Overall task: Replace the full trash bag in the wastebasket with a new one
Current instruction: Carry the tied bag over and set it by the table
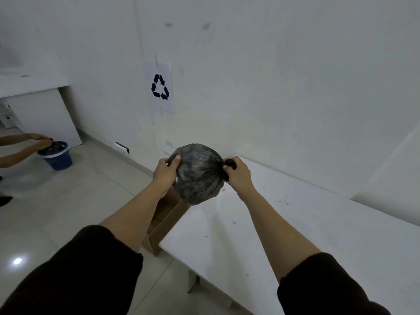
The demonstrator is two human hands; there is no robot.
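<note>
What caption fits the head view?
Both hands, left and right, hold a tied trash bag above a cardboard box beside a table.

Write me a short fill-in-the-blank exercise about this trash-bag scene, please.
1. The right hand pinches the full trash bag at its ____.
2. The left hand holds the bag's ____ side.
3. Below the bag stands an open ____ box.
4. The wall sign shows a ____ symbol.

Missing words: knot; left; cardboard; recycling

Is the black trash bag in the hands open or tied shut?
Shut. The trash bag bulges round, and its neck is gathered tight into a knot that the right hand pinches; the left hand holds its other side.
</note>
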